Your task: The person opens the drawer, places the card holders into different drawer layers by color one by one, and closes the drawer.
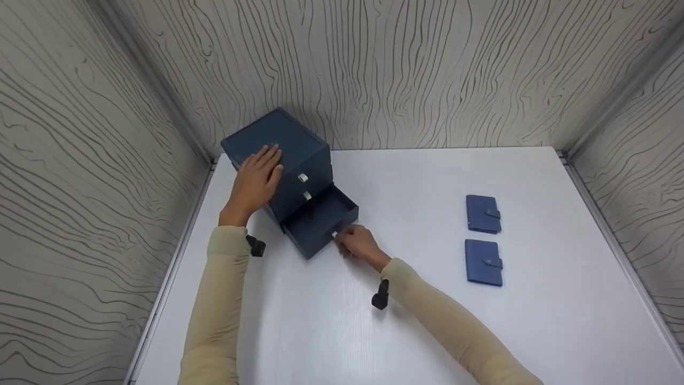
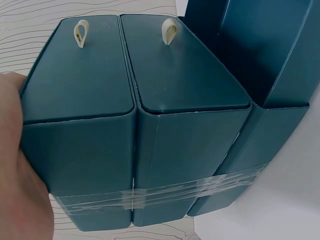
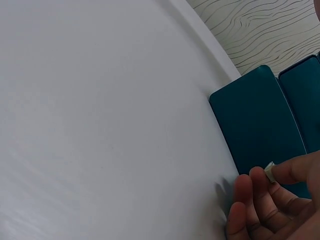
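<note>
A dark blue-green drawer cabinet (image 1: 278,140) stands at the table's back left, its three tiers bound by clear tape (image 2: 150,196). The bottom drawer (image 1: 325,211) is pulled out and its visible inside looks bare; the upper two are closed, each with a pale loop tab. My left hand (image 1: 257,179) rests flat on the cabinet's top, fingers straight. With thumb and fingertips my right hand (image 1: 359,243) pinches the pale pull tab (image 3: 270,172) on the bottom drawer's front.
Two blue snap-strap wallets (image 1: 483,214) lie one in front of the other on the right of the white table (image 1: 406,331). Wood-grain patterned walls (image 1: 406,75) enclose the back and both sides. The cabinet's rear corner is close to the back wall.
</note>
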`<action>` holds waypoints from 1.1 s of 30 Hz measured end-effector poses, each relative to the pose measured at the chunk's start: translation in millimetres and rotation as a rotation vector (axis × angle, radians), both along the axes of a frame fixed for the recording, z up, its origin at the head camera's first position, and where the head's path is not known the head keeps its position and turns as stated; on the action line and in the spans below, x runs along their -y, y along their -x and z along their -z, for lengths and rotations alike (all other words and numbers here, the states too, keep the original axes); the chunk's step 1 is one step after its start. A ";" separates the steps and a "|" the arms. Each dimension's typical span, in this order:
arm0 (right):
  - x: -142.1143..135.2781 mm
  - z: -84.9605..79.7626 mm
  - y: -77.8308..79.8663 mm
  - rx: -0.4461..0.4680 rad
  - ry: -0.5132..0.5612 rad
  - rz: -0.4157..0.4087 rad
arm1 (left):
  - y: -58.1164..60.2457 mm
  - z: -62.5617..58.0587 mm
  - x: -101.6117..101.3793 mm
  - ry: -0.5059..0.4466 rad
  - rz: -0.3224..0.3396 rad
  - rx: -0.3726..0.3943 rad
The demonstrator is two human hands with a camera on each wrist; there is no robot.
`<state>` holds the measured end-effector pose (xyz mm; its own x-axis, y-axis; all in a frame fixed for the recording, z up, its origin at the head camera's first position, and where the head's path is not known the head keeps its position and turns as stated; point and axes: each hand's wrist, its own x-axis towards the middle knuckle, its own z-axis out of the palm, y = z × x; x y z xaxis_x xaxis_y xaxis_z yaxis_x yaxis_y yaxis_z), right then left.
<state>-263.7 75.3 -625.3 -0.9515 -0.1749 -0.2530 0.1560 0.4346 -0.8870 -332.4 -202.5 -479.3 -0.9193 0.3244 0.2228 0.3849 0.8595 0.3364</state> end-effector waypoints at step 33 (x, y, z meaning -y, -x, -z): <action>-30.1 1.5 -24.6 0.021 -0.039 -0.010 | 2.4 2.0 0.1 0.001 -0.007 -0.004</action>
